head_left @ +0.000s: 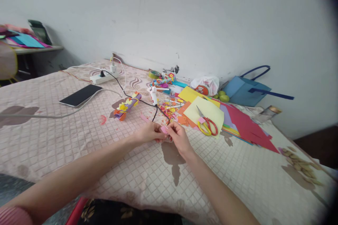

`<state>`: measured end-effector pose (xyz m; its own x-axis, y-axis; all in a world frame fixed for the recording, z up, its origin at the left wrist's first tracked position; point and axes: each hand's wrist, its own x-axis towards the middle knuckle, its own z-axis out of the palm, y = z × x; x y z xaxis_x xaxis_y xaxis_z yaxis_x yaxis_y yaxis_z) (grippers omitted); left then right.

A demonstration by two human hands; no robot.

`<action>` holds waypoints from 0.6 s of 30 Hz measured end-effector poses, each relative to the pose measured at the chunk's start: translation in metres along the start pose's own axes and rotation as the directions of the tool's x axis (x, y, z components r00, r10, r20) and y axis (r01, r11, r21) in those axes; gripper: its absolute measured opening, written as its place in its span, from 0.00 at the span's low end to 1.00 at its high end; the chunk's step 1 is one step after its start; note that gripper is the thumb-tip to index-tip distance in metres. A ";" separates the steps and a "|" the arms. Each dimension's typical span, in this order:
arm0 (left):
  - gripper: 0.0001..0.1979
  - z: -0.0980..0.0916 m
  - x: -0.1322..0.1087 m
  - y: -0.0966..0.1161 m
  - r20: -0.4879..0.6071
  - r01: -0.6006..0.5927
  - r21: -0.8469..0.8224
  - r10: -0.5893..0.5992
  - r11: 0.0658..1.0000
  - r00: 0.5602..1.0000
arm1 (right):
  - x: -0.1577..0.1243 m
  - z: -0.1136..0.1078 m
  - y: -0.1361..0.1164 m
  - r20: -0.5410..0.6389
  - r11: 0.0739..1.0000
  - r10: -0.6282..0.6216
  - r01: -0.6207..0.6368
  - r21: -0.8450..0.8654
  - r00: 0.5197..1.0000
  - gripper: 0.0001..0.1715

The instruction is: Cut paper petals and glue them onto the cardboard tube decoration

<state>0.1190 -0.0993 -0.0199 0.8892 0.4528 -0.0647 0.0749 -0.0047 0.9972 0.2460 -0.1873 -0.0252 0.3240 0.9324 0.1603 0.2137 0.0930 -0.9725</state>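
A small piece of pink paper (164, 129) is pinched between my two hands, low over the patterned tablecloth. My left hand (151, 132) grips it from the left with curled fingers. From the right, the thumb and fingertips of my right hand (180, 136) close on its other side. Just beyond them are a white glue gun (153, 95) with a black cord and a heap of tiny paper scraps (169, 109). To the left lies a purple paper roll (129, 104) decorated with yellow and orange paper flowers.
Scissors (207, 123) with red and yellow handles lie on a pale yellow sheet (188, 112), beside stacked coloured paper (245, 123). A tablet-like device (80, 95) and a power strip (104, 76) with cables occupy the left. A blue bag (245, 91) stands against the wall.
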 end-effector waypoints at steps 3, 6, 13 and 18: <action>0.15 0.001 -0.001 0.000 -0.002 -0.035 -0.034 0.035 0.999 0.999 | 0.000 -0.001 0.002 0.008 1.000 -0.022 0.022 -0.008 1.000 0.13; 0.16 -0.001 -0.001 0.001 0.003 0.005 -0.065 -0.005 0.998 1.000 | 0.002 -0.002 0.003 -0.004 1.000 -0.023 0.023 -0.009 1.000 0.13; 0.19 -0.004 0.000 0.002 -0.158 0.000 -0.034 -0.005 0.999 0.987 | 0.004 -0.006 0.004 0.020 0.999 0.034 -0.034 0.005 0.999 0.15; 0.19 -0.005 0.002 -0.001 -0.144 0.040 0.027 -0.036 0.999 0.989 | 0.005 -0.008 0.006 0.142 0.989 0.023 -0.002 -0.150 0.990 0.16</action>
<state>0.1188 -0.0943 -0.0205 0.8115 0.5767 -0.0943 0.1225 -0.0102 0.9924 0.2565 -0.1850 -0.0286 0.1950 0.9744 0.1120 0.3491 0.0378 -0.9363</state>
